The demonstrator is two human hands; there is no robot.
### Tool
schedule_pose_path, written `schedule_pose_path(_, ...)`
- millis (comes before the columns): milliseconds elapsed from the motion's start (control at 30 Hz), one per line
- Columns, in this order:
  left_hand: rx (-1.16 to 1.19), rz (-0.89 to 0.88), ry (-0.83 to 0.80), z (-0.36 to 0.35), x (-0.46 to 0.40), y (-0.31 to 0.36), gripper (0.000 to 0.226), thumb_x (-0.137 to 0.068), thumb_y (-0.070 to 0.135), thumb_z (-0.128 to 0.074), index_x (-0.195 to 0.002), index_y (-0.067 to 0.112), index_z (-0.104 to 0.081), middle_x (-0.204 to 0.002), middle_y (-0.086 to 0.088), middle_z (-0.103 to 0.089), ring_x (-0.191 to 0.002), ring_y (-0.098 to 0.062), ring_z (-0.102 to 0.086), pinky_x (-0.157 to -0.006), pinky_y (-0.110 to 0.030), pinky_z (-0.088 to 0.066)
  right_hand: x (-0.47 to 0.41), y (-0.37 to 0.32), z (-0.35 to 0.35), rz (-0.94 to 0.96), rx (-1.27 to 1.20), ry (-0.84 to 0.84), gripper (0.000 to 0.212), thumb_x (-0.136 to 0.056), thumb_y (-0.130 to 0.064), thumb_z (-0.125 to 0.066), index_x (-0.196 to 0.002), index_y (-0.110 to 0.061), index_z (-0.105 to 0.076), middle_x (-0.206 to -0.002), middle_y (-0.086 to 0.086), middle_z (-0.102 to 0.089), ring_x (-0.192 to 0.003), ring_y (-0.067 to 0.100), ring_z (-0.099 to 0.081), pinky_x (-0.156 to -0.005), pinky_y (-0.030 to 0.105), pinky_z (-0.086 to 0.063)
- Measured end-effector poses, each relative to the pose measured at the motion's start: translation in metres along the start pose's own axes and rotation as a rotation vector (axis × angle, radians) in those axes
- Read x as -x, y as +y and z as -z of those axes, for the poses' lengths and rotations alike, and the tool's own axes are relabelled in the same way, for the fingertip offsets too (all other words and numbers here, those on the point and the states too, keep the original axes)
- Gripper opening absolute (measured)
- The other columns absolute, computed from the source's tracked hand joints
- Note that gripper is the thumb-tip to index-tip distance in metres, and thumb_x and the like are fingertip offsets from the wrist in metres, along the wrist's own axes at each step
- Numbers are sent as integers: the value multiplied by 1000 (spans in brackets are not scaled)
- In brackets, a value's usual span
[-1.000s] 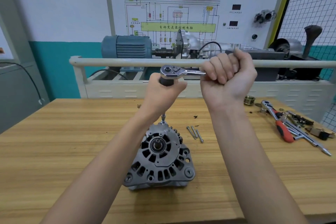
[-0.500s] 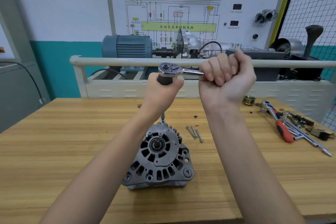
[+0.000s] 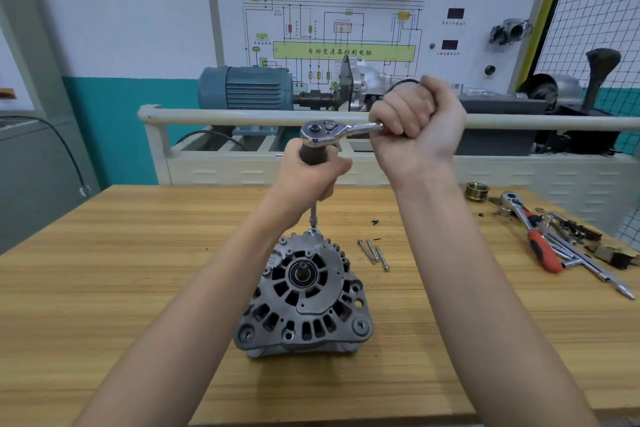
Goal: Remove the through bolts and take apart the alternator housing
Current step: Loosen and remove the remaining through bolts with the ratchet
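A grey alternator stands face-up on the wooden table. A chrome ratchet sits high above it on a long extension whose tip meets a bolt at the housing's far edge. My left hand grips the dark adapter just under the ratchet head. My right hand is a fist round the ratchet handle, which is hidden inside it. Three removed through bolts lie on the table right of the alternator.
A red-handled ratchet, a chrome bar and small parts lie at the table's right. A brass pulley sits near the far edge. A cream rail and a training rig with a blue motor stand behind.
The ratchet head and my left hand have shifted slightly left and up; my right hand has swung the handle a little toward the left. The alternator stays put.
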State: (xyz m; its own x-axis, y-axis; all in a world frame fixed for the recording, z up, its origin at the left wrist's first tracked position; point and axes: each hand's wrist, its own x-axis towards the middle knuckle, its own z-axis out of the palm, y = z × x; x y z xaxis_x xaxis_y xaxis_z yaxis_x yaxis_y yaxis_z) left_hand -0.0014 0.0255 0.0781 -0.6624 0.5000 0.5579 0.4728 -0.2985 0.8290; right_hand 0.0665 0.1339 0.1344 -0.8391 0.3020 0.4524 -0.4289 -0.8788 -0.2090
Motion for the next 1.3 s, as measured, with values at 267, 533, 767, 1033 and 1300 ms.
schedule_pose_path(267, -93, -5, -17, 3, 3, 4, 37, -67, 10, -62, -39, 23, -43, -39, 7, -36, -38, -13, -31, -45, -19, -28, 13, 0, -1, 71, 57, -52, 54, -94, -13, -33, -40, -17, -31, -34, -6, -23, -28, 8, -19, -31, 20, -21)
schedule_pose_path(533, -72, 0, -126, -1, 0, 9, 38, -71, 10, -64, -42, 21, -41, -42, 1, -31, -38, -14, -27, -45, -19, -25, -22, -6, -4, -202, -50, 14, 45, -85, -9, -40, -42, -15, -29, -33, -5, -25, -23, 9, -23, -31, 17, -18)
schedule_pose_path(767, -143, 5, 160, -8, -4, -1, 43, -78, -3, -61, -49, 14, -35, -43, 3, -30, -45, -17, -26, -52, -28, -26, 33, 9, 8, 288, 96, -72, 54, -97, -14, -32, -42, -18, -33, -36, -5, -24, -32, 9, -20, -36, 22, -25)
schedule_pose_path(1033, -135, -40, -174, 6, 0, 10, 33, -74, 14, -67, -47, 20, -49, -44, -2, -42, -43, -20, -36, -48, -24, -33, -17, -7, -3, -168, 4, -4, 46, -85, -10, -40, -40, -14, -31, -32, -5, -24, -24, 8, -23, -32, 18, -19)
schedule_pose_path(1300, -45, 1, -50, 1, -1, -1, 40, -71, 9, -59, -39, 23, -39, -39, 7, -31, -36, -12, -25, -43, -17, -25, 9, 0, 7, 68, -22, -40, 53, -94, -13, -35, -41, -16, -32, -35, -6, -24, -27, 7, -21, -31, 20, -21)
